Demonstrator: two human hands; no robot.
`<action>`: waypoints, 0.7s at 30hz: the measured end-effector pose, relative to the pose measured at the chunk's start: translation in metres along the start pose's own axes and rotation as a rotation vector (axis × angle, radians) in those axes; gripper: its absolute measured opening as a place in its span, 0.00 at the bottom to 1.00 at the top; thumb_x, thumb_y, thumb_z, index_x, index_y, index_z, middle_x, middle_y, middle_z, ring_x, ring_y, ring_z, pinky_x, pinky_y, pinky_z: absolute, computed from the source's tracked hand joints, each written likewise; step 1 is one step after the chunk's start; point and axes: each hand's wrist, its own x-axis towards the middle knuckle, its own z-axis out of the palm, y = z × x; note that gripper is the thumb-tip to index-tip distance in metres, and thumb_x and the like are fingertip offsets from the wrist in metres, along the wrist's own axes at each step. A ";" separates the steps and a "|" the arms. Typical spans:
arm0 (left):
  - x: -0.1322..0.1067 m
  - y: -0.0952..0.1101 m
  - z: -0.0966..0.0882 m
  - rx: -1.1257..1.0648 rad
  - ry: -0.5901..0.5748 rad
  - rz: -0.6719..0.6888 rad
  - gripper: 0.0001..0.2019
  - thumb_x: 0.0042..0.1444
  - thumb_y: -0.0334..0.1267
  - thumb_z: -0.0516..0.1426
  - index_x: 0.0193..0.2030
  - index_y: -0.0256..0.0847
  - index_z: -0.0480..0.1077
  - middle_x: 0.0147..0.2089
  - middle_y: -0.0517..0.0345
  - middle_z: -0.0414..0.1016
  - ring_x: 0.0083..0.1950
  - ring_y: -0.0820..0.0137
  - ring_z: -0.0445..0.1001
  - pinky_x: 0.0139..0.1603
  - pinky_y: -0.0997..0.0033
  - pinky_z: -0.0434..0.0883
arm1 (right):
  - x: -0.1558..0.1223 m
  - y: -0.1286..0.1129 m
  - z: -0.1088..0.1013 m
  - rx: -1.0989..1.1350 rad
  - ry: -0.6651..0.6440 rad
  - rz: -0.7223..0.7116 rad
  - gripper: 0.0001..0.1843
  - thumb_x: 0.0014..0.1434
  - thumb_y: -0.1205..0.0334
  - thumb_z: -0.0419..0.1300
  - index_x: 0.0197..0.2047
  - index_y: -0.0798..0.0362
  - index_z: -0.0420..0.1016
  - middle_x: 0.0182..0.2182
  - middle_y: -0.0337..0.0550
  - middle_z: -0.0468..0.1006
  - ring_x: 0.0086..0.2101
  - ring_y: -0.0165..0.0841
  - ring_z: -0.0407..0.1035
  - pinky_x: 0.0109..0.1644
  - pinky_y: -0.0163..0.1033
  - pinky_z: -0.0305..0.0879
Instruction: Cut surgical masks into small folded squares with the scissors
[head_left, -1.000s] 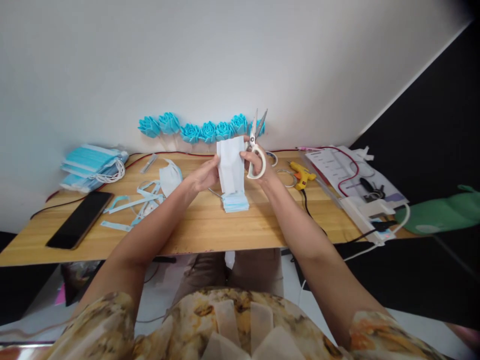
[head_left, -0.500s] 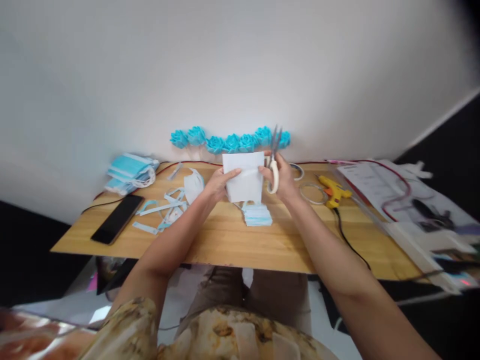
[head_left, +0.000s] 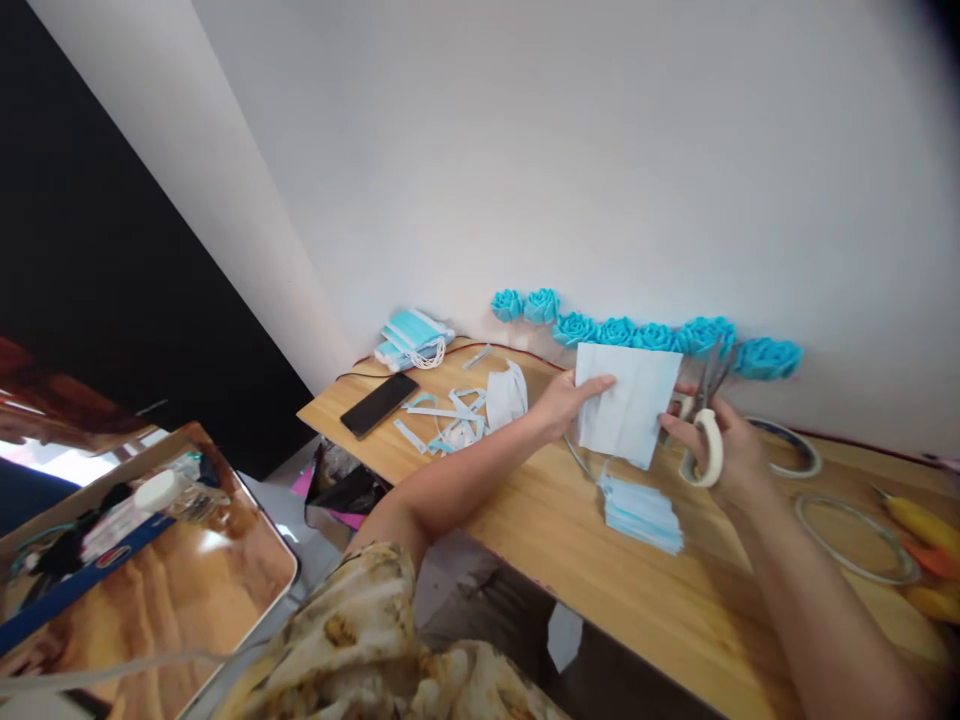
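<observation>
My left hand (head_left: 564, 404) grips the left edge of a flat white and pale-blue piece of face mask (head_left: 628, 405), thumb on its front, above the table. My right hand (head_left: 739, 460) is closed around white-handled scissors (head_left: 715, 447). Their blades point up and away, slightly apart, and the right thumb touches or nearly touches the sheet's right edge. Below the sheet, a small stack of pale-blue cut mask pieces (head_left: 641, 515) lies on the wooden table (head_left: 540, 510). Cut strips (head_left: 457, 415) and a white cut mask piece (head_left: 507, 395) lie left of my left hand.
Several blue fabric-like flowers (head_left: 616, 331) line the wall. Whole face masks (head_left: 414, 335) and a phone (head_left: 379, 404) lie at left. Tape roll (head_left: 806, 460), wire coil (head_left: 855, 570) and yellow glue gun (head_left: 926, 525) lie at right. A wood-patterned surface (head_left: 247, 560) stands lower left.
The view has swung left, so the table and hands appear farther right and the wood-patterned surface shows. Both hands keep their holds on the mask piece and the scissors.
</observation>
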 end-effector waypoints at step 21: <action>-0.007 0.005 0.004 0.213 0.185 0.244 0.27 0.44 0.52 0.72 0.45 0.37 0.76 0.45 0.50 0.84 0.48 0.58 0.80 0.49 0.63 0.75 | -0.008 -0.001 0.004 0.151 -0.136 -0.069 0.31 0.46 0.48 0.75 0.53 0.45 0.75 0.32 0.36 0.77 0.31 0.33 0.73 0.37 0.40 0.71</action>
